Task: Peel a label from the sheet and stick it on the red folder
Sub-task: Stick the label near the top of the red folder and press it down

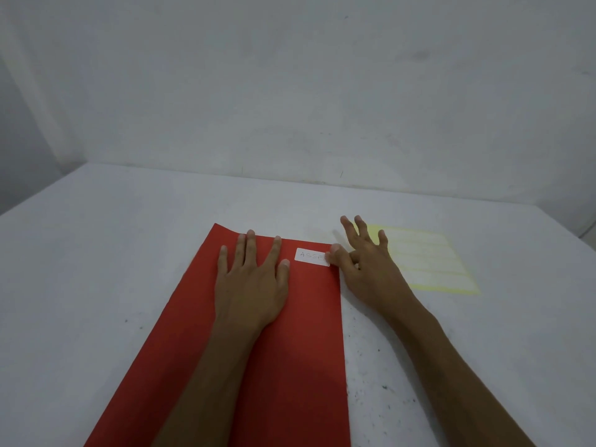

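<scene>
Label-sticking step: flat left hand (250, 279) steadies the red paper folder (290, 333); right hand's (364, 262) thumb presses the white handwritten label (311, 256) down, other fingers splayed, gripping nothing. Next, probably smoothing.

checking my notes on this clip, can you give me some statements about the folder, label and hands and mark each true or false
1. The left hand lies flat on the red folder. True.
2. The white label sits near the folder's near edge. False: it is at the far right corner.
3. The right hand touches the label's right end with its thumb. True.
4. The label sheet lies left of the folder. False: it lies to the right, on the table.
5. The label is blank. False: it bears handwritten letters.
</scene>
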